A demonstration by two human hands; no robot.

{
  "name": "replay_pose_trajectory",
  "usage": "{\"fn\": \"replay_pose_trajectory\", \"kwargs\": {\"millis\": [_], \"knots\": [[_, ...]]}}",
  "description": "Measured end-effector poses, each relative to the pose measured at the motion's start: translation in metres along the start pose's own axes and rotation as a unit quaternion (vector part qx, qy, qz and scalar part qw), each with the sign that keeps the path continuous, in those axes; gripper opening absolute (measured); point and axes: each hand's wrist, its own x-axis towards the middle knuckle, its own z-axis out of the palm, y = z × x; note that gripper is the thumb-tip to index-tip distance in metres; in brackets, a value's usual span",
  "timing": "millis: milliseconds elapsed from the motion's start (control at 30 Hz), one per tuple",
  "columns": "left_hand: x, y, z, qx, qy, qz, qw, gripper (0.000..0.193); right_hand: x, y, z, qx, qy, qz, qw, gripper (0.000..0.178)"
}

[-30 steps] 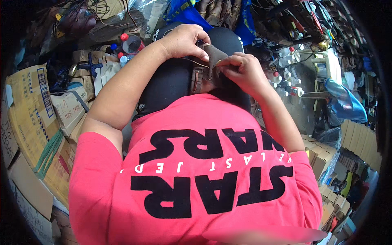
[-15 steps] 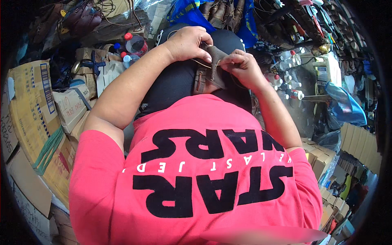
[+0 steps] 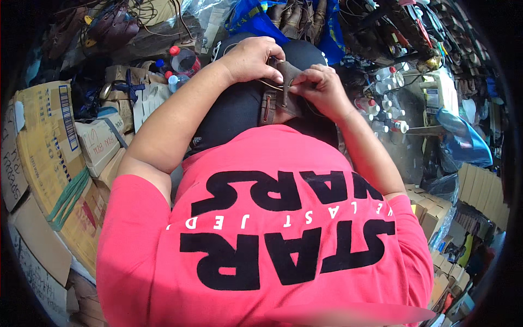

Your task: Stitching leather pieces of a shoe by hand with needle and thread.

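Observation:
On my lap lies a brown leather piece point(image 3: 287, 82) that looks like part of a shoe upper. A darker strap point(image 3: 267, 108) with a reddish line down its middle hangs at its near side. My left hand point(image 3: 251, 59) is closed on the leather's upper left edge, thumb against fingers. From the right, my right hand point(image 3: 322, 90) pinches at the leather's right edge, thumb and index finger together. A thin pale cord point(image 3: 268, 83) runs beside the left thumb to the leather. What exactly sits between the right fingertips is too small to make out.
Behind my knees a blue bag point(image 3: 256, 22) holds several brown leather shoes point(image 3: 294, 17). Cardboard boxes point(image 3: 49, 158) crowd the left side, with plastic bottles point(image 3: 185, 61) beside my left arm. More bottles point(image 3: 381, 111) stand to the right, near a blue plastic bag point(image 3: 463, 139).
My right hand has shifted slightly left and down, so its fingertips now press closer to the leather. The left hand keeps its grip, and the whole view has shifted a little.

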Motion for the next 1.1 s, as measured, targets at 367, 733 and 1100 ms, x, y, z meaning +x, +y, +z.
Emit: {"fn": "replay_pose_trajectory", "kwargs": {"millis": [367,733,1100], "knots": [[-0.064,0.038,-0.003,-0.015,0.165,-0.041,0.985,0.027,-0.031,-0.02,0.001,-0.09,0.046,-0.042,0.994,0.031],[-0.07,0.039,0.005,0.103,0.164,-0.006,0.981,0.011,-0.005,0.004,-0.011,0.011,-0.045,0.008,0.999,0.027],[-0.069,0.045,0.003,0.151,0.159,0.04,0.975,0.014,-0.005,0.005,-0.011,0.073,-0.058,0.041,0.995,0.028]]}}
